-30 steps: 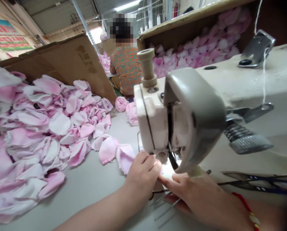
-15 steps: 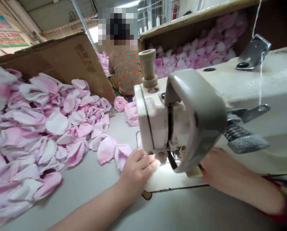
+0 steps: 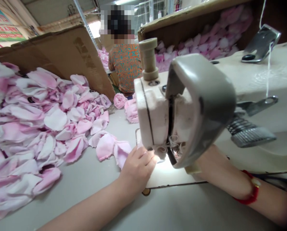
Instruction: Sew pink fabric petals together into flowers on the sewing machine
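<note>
Curling my left hand (image 3: pixel 138 170) in at the foot of the sewing machine head (image 3: pixel 201 106), fingers bunched beside the lit needle plate (image 3: pixel 157 173), and from here I can't tell whether they're pinching cloth or only resting. My left forearm (image 3: pixel 85 205) slants up from the lower left toward the needle area, so this is the nearer hand. My right hand is out of sight behind the machine's grey cover; only my right forearm (image 3: pixel 220 175), with its red bracelet (image 3: pixel 250 192), shows, so its grip can't be told. Just left of my fingers, two joined pink fabric petals (image 3: pixel 107 147) lie on the grey table (image 3: pixel 83 205), spread sideways toward the machine. Farther left, a big heap of petals (image 3: pixel 30 118) banks against a cardboard box (image 3: pixel 71 57). Beyond, a co-worker in an orange patterned shirt (image 3: pixel 125 64) sits facing away, beside a box of pink petals (image 3: pixel 196 35).
</note>
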Motion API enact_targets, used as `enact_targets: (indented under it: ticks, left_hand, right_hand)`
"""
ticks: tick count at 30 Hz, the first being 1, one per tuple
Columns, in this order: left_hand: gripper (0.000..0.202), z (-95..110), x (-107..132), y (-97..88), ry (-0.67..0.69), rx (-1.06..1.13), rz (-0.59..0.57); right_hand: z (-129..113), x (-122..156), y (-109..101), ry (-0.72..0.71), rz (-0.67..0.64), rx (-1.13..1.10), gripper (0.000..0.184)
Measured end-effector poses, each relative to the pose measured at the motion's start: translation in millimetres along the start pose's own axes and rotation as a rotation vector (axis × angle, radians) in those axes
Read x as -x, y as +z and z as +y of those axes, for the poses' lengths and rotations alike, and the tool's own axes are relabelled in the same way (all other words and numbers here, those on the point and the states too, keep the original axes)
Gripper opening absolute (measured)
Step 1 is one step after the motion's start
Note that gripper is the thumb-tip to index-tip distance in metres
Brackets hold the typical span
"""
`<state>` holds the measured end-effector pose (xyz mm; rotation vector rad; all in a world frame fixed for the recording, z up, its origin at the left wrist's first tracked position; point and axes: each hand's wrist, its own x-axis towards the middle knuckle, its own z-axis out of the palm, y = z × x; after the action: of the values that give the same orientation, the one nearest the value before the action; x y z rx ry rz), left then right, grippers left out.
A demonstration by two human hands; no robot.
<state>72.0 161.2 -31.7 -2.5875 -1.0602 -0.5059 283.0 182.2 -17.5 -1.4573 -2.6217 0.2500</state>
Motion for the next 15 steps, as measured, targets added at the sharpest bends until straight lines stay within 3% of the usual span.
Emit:
enact_targets:
  ticks: [5,15]
  left_hand:
    - [0.019,-1.1,1.7,4.0,0.026,0.0,-0.046]
    - [0.019,-8.7,5.6,8.7,0.033,0.084,-0.091]
  right_hand:
    - [5.2,-1.2,5.6,0.007,-0.065,0.13,0.03]
    - [4.2,1.8,6.4,-0.011,0.132,0.161,0.026]
